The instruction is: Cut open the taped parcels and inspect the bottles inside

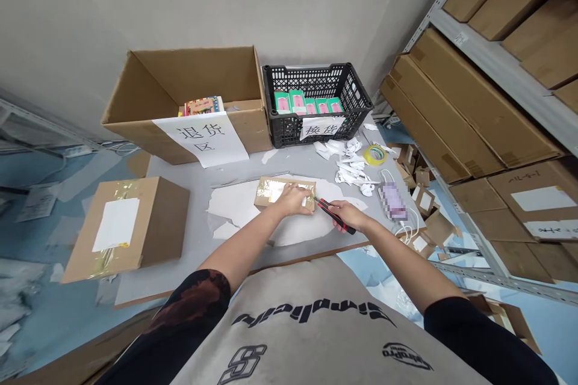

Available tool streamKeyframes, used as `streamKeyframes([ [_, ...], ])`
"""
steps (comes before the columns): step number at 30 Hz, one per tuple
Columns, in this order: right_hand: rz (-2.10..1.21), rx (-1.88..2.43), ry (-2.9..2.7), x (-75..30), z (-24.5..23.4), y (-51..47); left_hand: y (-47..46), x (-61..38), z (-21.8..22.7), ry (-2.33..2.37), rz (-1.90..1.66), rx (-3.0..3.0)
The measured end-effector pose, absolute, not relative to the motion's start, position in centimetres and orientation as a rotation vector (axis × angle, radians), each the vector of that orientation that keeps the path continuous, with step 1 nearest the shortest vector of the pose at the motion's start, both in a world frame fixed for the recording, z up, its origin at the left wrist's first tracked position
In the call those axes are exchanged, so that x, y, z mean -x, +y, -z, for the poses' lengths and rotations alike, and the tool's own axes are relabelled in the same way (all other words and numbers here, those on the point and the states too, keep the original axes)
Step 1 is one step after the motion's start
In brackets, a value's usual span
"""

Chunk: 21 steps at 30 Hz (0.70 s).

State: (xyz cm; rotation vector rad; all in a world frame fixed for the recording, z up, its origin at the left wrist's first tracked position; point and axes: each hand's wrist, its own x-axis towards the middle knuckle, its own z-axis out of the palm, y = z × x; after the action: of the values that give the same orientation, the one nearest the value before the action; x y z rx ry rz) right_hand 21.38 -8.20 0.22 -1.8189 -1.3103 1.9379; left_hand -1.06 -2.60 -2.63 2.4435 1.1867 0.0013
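Observation:
A small cardboard box (264, 188) with shiny clear tape lies on the worn white patch of the table (198, 183). My left hand (295, 198) grips it from above, fingers over its top and right end. A red and black utility knife (333, 212) is held in my right hand (350, 215). The knife's tip reaches the right end of the box, close to my left fingers. Whether the blade is in the tape is too small to tell.
Behind stand a large open carton (180, 78) and a black crate (289, 129) of green-and-pink boxes. A taped carton (169, 222) sits at left. At right lie crumpled paper (352, 171), a tape roll (374, 154) and a phone (394, 201) with cables. Shelving (451, 24) flanks the table.

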Motion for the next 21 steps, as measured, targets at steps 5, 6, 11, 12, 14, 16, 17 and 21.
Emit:
streamKeyframes([
  [5,-2.057,1.782,-1.322,-21.2,-0.4,-7.8,-2.5,1.2,2.6,1.159,-0.015,-2.445],
  [6,-2.053,1.784,-1.327,-21.3,-0.4,-7.9,-2.4,1.2,2.7,1.150,-0.022,-2.447],
  [11,-1.897,1.867,-1.371,-22.2,-0.1,-8.6,-2.1,1.5,2.9,1.122,-0.049,-2.469],
  [12,-1.857,1.877,-1.389,-22.3,-0.1,-8.8,-2.1,1.5,2.9,1.118,-0.057,-2.475],
  [14,-1.798,1.880,-1.412,-22.5,0.1,-9.0,-2.2,1.5,3.1,1.115,-0.068,-2.484],
  [16,-1.776,1.871,-1.400,-22.4,0.3,-9.2,-2.2,1.5,3.3,1.126,-0.069,-2.488],
  [17,-1.781,1.863,-1.382,-22.4,0.4,-9.2,-2.3,1.4,3.3,1.134,-0.069,-2.489],
  [21,-1.810,1.830,-1.328,-21.8,0.9,-9.1,-2.4,1.4,3.5,1.139,-0.092,-2.495],
])
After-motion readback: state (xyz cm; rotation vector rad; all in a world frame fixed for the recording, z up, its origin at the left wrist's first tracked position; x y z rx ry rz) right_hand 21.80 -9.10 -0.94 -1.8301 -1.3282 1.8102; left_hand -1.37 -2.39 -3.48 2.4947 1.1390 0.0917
